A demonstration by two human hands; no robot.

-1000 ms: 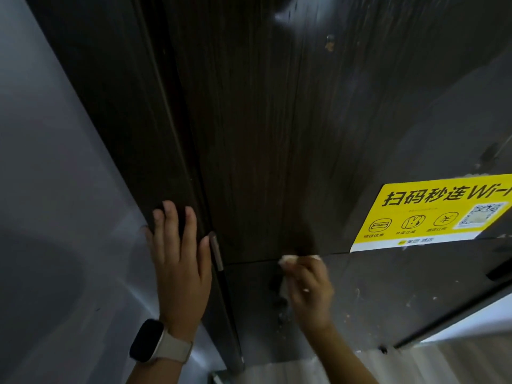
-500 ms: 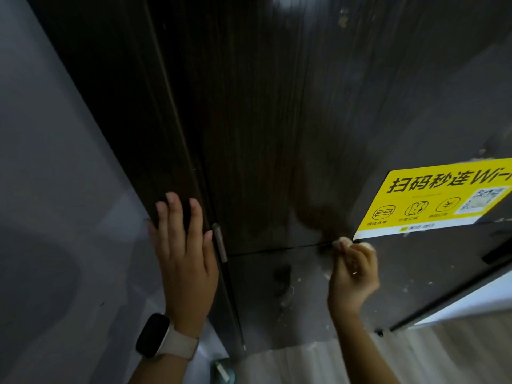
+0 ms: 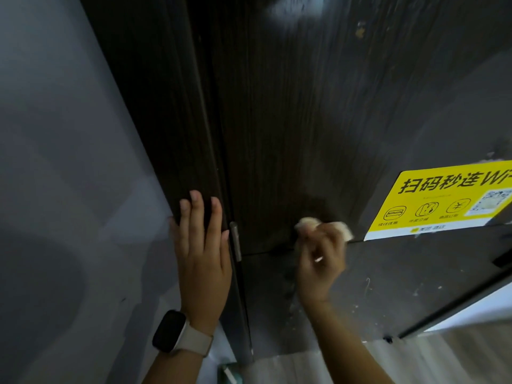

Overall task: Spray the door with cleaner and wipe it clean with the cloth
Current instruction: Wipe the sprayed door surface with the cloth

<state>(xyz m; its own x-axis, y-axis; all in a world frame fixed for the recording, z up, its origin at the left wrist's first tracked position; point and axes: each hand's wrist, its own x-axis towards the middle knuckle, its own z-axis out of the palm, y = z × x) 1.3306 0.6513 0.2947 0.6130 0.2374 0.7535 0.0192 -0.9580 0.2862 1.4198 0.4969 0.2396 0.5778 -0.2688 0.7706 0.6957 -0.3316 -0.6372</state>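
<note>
A dark wood-grain door (image 3: 304,120) fills the middle of the head view, with a grey metal kick panel (image 3: 388,286) along its bottom. My right hand (image 3: 321,259) is closed around a small pale cloth (image 3: 342,228) and presses it on the door at the seam above that panel. A darker wet patch shows just above the cloth. My left hand (image 3: 203,250) lies flat with fingers spread on the door frame (image 3: 166,120), a smartwatch (image 3: 171,331) on its wrist. The spray bottle is not in view.
A yellow sticker (image 3: 443,200) with a QR code sits on the door right of the cloth. A hinge (image 3: 235,241) lies between my hands. A grey wall (image 3: 69,189) runs on the left, light floor (image 3: 415,361) below. A small object (image 3: 228,372) pokes in at the frame's foot.
My right hand swept the cloth right toward the sticker, then back left along the seam. The wet patch has grown. My left hand has stayed on the frame.
</note>
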